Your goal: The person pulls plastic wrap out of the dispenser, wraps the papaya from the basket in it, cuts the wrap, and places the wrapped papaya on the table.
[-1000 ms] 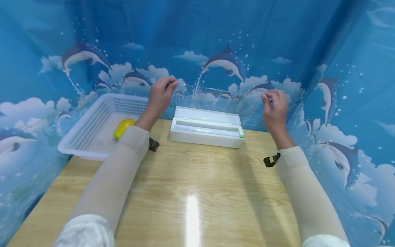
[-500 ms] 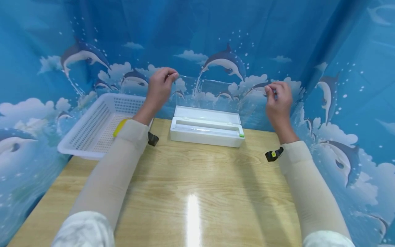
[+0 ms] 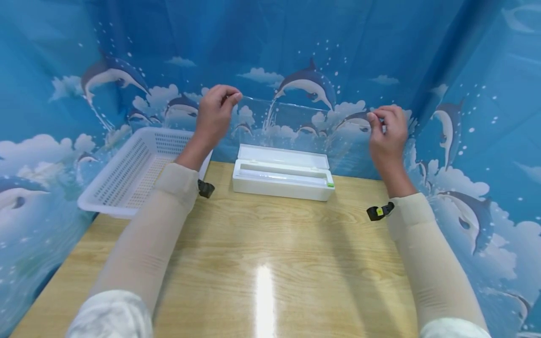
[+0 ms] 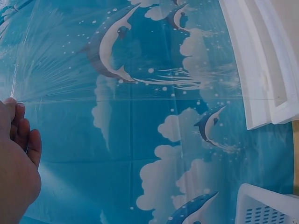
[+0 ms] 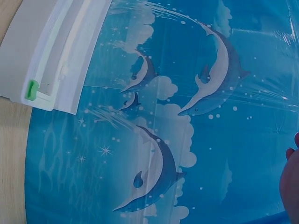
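A clear sheet of cling film [image 3: 287,119] stretches up from a white cling film dispenser [image 3: 283,187], whose lid stands open at the back. At the sheet's upper left corner, my left hand [image 3: 214,113] pinches the film between thumb and fingertips. My right hand [image 3: 389,136] pinches the upper right corner, a little lower than the left. In the left wrist view, creases in the film [image 4: 60,70] fan out from the left fingertips. The right wrist view shows the dispenser's green slider [image 5: 32,90] at one end; only part of the right hand [image 5: 290,182] appears there.
A white perforated basket [image 3: 90,203] stands at the table's left back, partly behind my left forearm. Inside it, a yellow item is almost hidden by the sleeve. A blue dolphin-print curtain [image 3: 262,42] hangs behind the wooden table [image 3: 296,253] and along both sides.
Both hands have risen and moved slightly apart, drawing the film higher above the dispenser. The left forearm now covers nearly all of the yellow item in the basket.
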Demonstrator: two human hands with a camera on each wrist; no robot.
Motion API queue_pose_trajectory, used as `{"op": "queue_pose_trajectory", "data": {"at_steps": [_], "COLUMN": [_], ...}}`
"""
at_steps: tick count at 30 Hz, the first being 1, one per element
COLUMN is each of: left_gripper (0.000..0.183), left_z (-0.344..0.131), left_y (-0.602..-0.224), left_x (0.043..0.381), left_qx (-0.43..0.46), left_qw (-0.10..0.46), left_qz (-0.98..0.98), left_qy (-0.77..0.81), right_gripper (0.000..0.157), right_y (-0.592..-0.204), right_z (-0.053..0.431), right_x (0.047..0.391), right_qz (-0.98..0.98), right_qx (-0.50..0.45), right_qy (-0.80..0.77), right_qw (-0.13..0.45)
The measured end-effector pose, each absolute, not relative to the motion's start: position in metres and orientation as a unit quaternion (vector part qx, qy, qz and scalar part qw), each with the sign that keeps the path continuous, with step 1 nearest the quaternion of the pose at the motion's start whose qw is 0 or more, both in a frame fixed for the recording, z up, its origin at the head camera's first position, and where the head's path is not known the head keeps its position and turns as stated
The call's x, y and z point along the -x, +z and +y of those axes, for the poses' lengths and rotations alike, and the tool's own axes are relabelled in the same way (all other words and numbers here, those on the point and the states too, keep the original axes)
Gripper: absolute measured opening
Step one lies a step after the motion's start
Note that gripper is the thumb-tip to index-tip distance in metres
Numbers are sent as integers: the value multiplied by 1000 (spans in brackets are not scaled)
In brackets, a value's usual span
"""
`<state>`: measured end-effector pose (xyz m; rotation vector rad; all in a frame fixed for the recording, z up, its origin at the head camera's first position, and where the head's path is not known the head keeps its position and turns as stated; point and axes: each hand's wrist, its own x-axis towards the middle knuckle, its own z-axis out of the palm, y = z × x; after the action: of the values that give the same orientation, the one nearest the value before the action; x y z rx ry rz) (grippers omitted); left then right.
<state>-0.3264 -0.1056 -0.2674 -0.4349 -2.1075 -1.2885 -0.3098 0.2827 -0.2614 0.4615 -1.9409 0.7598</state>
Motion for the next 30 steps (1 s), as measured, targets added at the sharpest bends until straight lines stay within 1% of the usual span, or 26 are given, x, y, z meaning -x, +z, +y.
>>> {"op": "queue_pose_trajectory", "data": {"at_steps": [4, 9, 15, 21, 26, 30], "left_gripper": [34, 31, 30, 26, 24, 22], "left_z": [-106, -107, -111, -115, -119, -120], "left_y": [-265, -267, -275, -284, -293, -299], "left_x": [325, 319, 300, 280, 262, 246], "left_qx": [166, 180, 191, 207, 211, 221], "left_qw": [318, 322, 317, 323, 317, 316], "left_qz": [-794, -785, -780, -778, -785, -785], "left_qy": [-490, -497, -505, -497, -488, -484], "right_gripper": [36, 27, 14, 10, 11, 24], "right_y": [-259, -260, -267, -270, -277, -285], "right_z": [283, 283, 287, 280, 281, 282], "right_x": [306, 299, 286, 262, 247, 234], "right_qz": [-796, -790, -780, -772, -763, -746], "right_qx": [-186, -183, -207, -225, -249, -269], "right_qy": [314, 329, 325, 322, 322, 323], "right_qw": [483, 483, 492, 499, 502, 516]}}
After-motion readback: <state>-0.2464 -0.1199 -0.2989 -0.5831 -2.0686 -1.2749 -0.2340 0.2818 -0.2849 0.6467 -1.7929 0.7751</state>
